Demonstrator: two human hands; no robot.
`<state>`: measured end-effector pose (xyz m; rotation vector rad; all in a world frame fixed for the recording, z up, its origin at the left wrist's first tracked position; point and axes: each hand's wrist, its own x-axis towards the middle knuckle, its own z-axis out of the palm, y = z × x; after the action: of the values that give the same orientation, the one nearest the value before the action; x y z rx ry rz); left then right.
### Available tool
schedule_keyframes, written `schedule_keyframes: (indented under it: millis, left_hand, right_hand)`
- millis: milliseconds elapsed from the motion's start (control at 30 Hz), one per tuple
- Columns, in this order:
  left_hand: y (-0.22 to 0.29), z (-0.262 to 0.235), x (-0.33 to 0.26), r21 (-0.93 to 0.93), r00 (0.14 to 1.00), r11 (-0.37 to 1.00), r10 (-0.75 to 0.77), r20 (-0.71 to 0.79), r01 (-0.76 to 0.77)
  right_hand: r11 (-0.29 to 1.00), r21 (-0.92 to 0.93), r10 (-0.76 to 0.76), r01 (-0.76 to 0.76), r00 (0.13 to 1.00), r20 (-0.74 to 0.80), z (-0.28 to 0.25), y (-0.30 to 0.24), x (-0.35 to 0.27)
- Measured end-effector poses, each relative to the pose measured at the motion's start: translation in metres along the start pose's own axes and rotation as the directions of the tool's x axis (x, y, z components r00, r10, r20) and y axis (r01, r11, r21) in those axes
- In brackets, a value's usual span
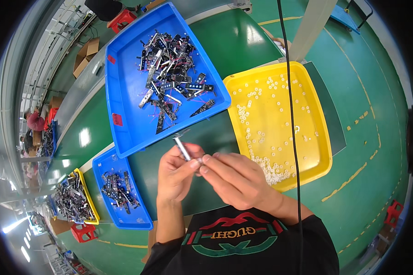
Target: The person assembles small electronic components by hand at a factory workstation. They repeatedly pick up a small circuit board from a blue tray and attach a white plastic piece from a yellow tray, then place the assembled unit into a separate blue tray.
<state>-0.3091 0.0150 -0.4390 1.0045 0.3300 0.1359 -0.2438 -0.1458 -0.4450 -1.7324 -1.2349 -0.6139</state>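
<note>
My left hand (175, 173) is closed round a slim part with a silver-white bar (182, 148), held tilted with its dark upper end pointing away from me. Close against its lower end, my right hand (236, 179) has its thumb and fingertips pinched together. Whatever lies between those fingertips is too small and covered to name. Both hands are above the dark green table, between a large blue tray (127, 94) of similar black and silver parts with thin wires and a yellow tray (327, 153) scattered with small white rings (271, 172).
A smaller blue tray (144, 223) with several black parts sits to the left, beside a yellow-rimmed bin (95, 215) piled with parts. A black cable (291, 105) hangs across the yellow tray. Red stools (83, 233) and a pale post (309, 30) stand around the table.
</note>
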Motion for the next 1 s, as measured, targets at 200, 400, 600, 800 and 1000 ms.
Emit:
schedule_keyframes:
  millis: [200, 400, 600, 800, 1000]
  left_hand:
    - [0.034, -0.101, -0.039, 0.357, 0.848, 0.893, 0.399, -0.348, -0.273]
    - [0.068, -0.250, -0.128, 0.832, 0.542, 0.498, 0.641, -0.543, 0.245]
    - [0.069, -0.253, -0.122, 0.725, 0.488, 0.177, 0.631, -0.603, 0.666]
    - [0.081, -0.211, -0.111, 0.813, 0.588, -0.001, 0.691, -0.421, 0.583]
    - [0.072, -0.112, -0.025, 0.984, 0.685, 0.089, 0.708, -0.171, 0.154]
  right_hand:
    - [0.973, -0.070, 0.227, -0.221, 0.970, 0.089, -0.014, 0.032, -0.013]
    - [0.795, -0.395, 0.582, -0.461, 0.764, 0.279, -0.040, 0.062, -0.034]
    - [0.814, -0.325, 0.579, -0.482, 0.721, 0.381, -0.037, 0.065, -0.042]
    - [0.859, -0.262, 0.511, -0.440, 0.770, 0.381, -0.036, 0.075, -0.055]
    - [0.849, -0.250, 0.525, -0.465, 0.795, 0.305, -0.031, 0.075, -0.056]
